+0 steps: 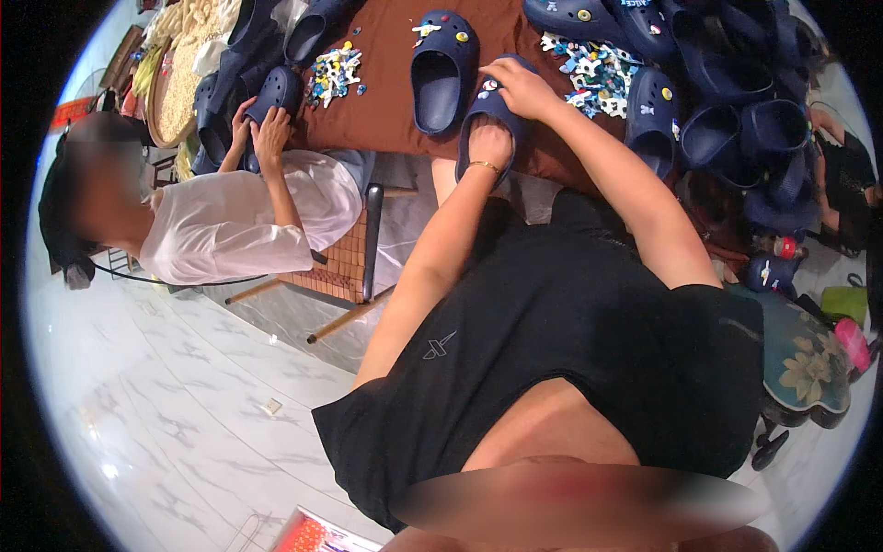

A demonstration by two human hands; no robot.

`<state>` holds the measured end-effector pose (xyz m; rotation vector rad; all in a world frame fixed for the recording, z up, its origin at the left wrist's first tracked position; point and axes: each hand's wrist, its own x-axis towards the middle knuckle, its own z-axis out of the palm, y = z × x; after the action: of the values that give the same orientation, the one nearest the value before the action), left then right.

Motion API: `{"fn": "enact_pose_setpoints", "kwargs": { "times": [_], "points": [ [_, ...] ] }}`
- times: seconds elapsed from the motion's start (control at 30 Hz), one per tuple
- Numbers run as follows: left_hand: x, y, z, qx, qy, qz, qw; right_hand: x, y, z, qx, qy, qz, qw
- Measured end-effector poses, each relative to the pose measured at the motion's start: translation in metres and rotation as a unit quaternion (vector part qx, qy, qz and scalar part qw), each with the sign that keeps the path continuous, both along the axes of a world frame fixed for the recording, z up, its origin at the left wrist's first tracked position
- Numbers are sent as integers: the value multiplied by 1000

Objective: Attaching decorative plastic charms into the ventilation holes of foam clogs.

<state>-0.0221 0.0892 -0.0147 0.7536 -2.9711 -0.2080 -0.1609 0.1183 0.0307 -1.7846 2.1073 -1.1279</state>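
so far the dark blue foam clog (pixel 492 115) carries one small charm by the right hand (pixel 520 87) fingers; left hand (pixel 490 147) fingers sit curled inside it, more loose charms (pixel 598 69) beyond on the brown-clothed bench (pixel 386 110).

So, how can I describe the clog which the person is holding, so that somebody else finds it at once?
Start at the brown table covered with navy clogs and heaps of small charms. At its near edge, in the middle, one clog hangs partly over the edge. It is the only one with the left hand pushed inside it and the right hand pressing on top, beside a clog lying free.
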Motion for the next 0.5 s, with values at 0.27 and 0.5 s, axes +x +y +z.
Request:
{"fn": "enact_pose_setpoints", "kwargs": {
  "times": [0.27,0.5],
  "points": [
    [-3,0,3,19,-36,0,999,-11,-20,12,146,38,110,982],
    [-1,-1,-5,5,0,0,1000,12,8,5,-7,10,-38,999]
  ]
}}
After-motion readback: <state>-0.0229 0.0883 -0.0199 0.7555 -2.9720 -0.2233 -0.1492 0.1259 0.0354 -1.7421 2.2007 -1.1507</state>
